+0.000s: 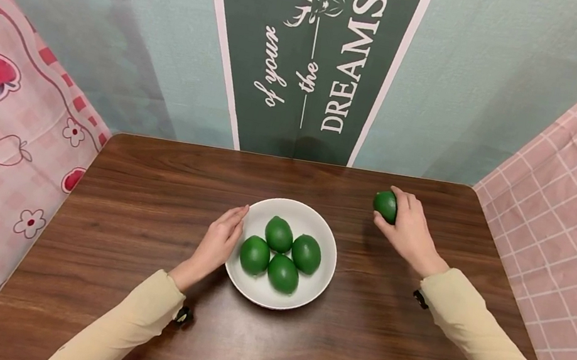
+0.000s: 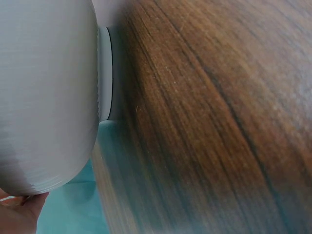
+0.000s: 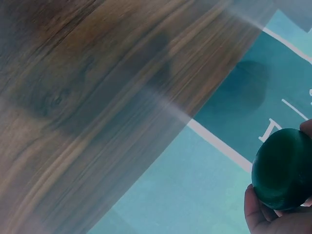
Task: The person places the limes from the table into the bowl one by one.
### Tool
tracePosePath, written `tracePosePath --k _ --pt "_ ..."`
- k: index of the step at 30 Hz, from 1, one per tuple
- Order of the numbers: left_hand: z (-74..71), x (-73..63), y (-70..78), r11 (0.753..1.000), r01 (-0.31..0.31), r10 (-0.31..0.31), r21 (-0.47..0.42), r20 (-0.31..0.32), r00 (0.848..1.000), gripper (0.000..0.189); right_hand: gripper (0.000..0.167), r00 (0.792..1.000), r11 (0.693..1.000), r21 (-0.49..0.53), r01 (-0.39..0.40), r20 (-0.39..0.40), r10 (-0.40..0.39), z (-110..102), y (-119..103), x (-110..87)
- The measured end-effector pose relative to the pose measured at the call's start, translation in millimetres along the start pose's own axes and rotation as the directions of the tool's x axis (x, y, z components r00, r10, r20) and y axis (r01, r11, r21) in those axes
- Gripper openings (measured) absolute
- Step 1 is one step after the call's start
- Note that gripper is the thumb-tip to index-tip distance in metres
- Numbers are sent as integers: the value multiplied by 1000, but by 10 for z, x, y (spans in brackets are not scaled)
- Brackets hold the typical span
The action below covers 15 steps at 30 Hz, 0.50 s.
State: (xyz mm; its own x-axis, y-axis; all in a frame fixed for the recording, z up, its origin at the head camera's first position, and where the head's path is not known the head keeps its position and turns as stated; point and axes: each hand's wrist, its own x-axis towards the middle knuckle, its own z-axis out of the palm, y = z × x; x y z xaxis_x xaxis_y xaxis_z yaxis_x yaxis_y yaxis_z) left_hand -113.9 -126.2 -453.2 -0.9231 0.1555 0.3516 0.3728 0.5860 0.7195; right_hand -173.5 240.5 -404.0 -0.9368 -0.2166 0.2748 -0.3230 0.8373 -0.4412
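A white bowl [image 1: 274,300] stands on the table and holds several dark green limes [image 1: 283,273] in a cluster. At the bowl's left side, my left hand [image 1: 218,238] rests against the rim with its fingers fairly straight. In the left wrist view, the outer wall of the bowl [image 2: 48,97] fills the left side, and part of the left hand [image 2: 19,214] shows below it. My right hand [image 1: 409,229] grips another lime [image 1: 384,205] between thumb and fingers, to the right of the bowl and farther back. The right wrist view shows this lime [image 3: 282,168] over the fingers.
The brown wooden table [image 1: 350,356] ends at a green and teal backdrop cloth [image 1: 463,94] behind. Pink patterned cloths hang at both sides, with fruit and flower prints on the left cloth [image 1: 5,158] and a white grid on the right cloth [image 1: 576,209].
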Motion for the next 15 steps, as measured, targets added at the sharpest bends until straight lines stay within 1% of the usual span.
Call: tracePosePath --k 15 --pt "0 3 2 1000 -1 1 1 2 1000 35 58 992 994 11 111 -67 -110 21 -251 -15"
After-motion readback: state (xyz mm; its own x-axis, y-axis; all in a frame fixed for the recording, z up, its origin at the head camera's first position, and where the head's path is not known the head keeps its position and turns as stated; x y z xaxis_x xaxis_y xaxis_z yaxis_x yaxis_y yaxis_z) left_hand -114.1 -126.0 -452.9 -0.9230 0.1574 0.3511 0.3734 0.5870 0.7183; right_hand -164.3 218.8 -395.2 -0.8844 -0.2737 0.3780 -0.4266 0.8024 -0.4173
